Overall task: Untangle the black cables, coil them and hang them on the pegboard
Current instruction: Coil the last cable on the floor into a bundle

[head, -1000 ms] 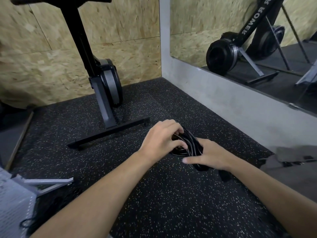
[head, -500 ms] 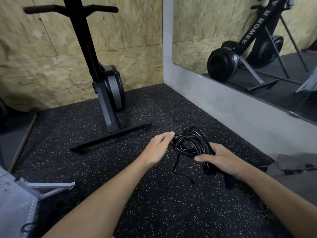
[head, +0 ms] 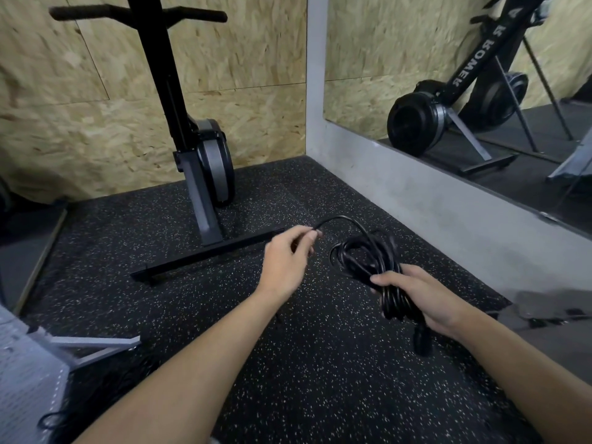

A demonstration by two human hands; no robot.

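Hands: two, both held over the floor.
Left hand [head: 288, 261]: pinches the loose end of the black cable [head: 365, 254] between thumb and fingertips.
Right hand [head: 419, 296]: fingers are curled round the lower part of the cable loops, with the thumb on top.
Black cable: one bundle of many loops, up in the air over the right side of the floor. One strand curves up out of the bundle and over to the left hand.
Plug [head: 422, 342]: one dark plug hangs under the right hand.
Second cable [head: 48, 421]: a thin black loop lies at the near left corner of the floor. Most of it is hidden.
Pegboard [head: 25, 379]: one, white with small holes, at the near left corner. Only part shows. Its grey foot [head: 96, 347] sticks out onto the floor.
Rowing machine [head: 192, 139]: one, standing on end at the far edge of the floor, by the wooden wall [head: 80, 107]. Its long black bar [head: 205, 251] lies flat on the floor, just past the left hand.
Mirror [head: 384, 59]: one, on the right wall, showing the rowing machine again.
Floor [head: 288, 379]: black rubber with tiny pale specks.
Right edge: a grey wall strip [head: 400, 193] runs under the mirror and meets the wooden wall at the far right corner.
Room to move: bare speckled floor shows between the two arms and between the bar and the grey strip.
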